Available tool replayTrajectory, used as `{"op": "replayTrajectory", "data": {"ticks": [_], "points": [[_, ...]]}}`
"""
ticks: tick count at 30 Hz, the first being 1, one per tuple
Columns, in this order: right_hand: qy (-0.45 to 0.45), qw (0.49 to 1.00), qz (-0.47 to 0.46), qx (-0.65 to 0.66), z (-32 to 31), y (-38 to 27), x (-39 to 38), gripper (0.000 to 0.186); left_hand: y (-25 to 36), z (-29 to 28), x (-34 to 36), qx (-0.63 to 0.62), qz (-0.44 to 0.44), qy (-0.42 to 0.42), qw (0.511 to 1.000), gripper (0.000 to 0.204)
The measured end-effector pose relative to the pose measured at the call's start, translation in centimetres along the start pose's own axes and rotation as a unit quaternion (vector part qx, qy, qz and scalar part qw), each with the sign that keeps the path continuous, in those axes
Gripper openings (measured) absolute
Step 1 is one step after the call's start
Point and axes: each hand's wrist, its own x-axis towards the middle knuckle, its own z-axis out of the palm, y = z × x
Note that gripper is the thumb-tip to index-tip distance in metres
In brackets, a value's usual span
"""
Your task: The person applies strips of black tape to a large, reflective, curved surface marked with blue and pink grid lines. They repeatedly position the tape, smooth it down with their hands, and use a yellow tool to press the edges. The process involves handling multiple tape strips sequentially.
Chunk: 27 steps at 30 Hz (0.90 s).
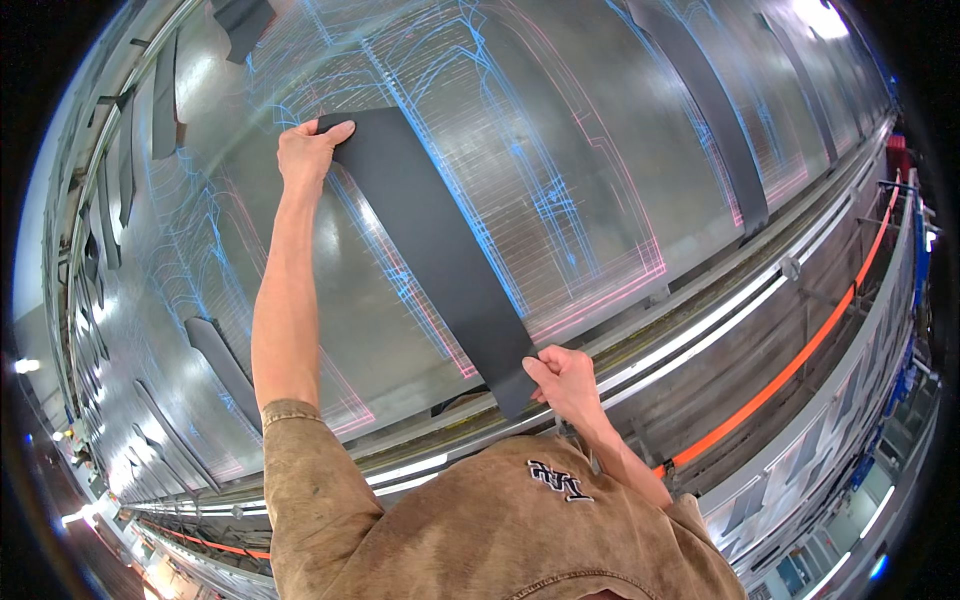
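Observation:
A long, dark grey flat strip (pixel 425 250) lies diagonally over the large metal surface (pixel 620 120), which is marked with blue and pink lines. At the strip's upper left corner, my left hand (pixel 310 150) is closed on it, thumb on top. Lower down, near the strip's bottom end, my right hand (pixel 560 378) grips its right edge with bent fingers. The strip covers part of the line pattern beneath it.
Other dark strips (pixel 715 130) lie along the surface to both sides, several at the left. A metal rail (pixel 700 330) and an orange tube (pixel 800 360) run along the near edge at the right. My brown-shirted body is at the bottom.

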Motion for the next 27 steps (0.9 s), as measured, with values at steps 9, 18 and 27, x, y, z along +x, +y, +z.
{"op": "replayTrajectory", "data": {"ticks": [9,18,27], "points": [[0.012,1.000,0.000,-0.005,0.1,-0.2,-0.1,0.025,1.9,0.1,-1.7,-0.033,-0.016,-0.015,0.999,0.028],[0.020,0.999,-0.011,-0.029,0.2,-0.1,0.0,0.026,1.1,0.1,-0.9,-0.019,-0.009,-0.016,1.000,0.026],[0.069,0.990,-0.059,-0.106,0.8,0.9,0.4,0.031,1.4,0.4,-1.7,0.102,0.076,0.037,0.991,0.043]]}}
